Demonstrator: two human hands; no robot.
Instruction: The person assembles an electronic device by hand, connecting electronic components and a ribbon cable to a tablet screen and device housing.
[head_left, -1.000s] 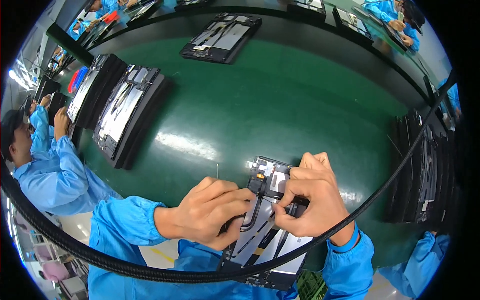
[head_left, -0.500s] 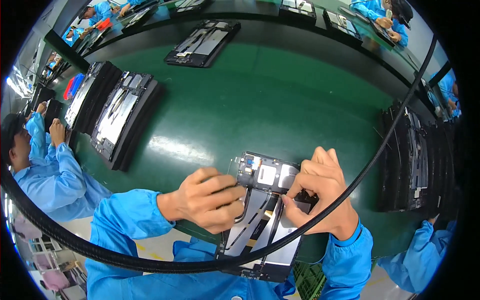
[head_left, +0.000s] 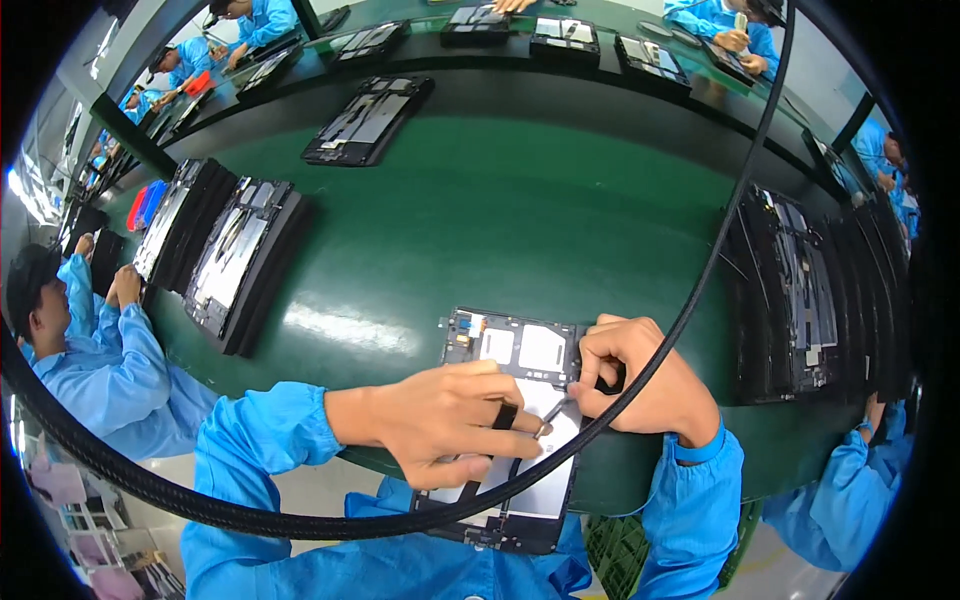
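An opened tablet [head_left: 500,345], its inner boards and silvery battery area showing, lies lengthwise at the near edge of the green table, its lower end toward my body. Across its middle lies my left hand [head_left: 455,415], fingers stretched out and slightly apart, fingertips on a dark flat ribbon cable [head_left: 555,408]. A short black strip shows between those fingers. At the tablet's upper right edge, my right hand [head_left: 635,375] is curled with thumb and forefinger pinched together; what they grip, if anything, is hidden. Part of the tablet's lower half is covered by a hanging black cable.
The thick black braided cable [head_left: 700,270] loops across my view. Stacked opened tablets stand left [head_left: 235,265] and right [head_left: 795,300]; another tablet [head_left: 370,120] lies at the back. A co-worker [head_left: 95,330] sits at left; others work beyond the dark shelf [head_left: 500,85].
My left hand has moved from the tablet's left edge onto its middle, its curled fingers now stretched out. My right hand has shifted outward to the tablet's right edge, still pinched. The view has tilted slightly.
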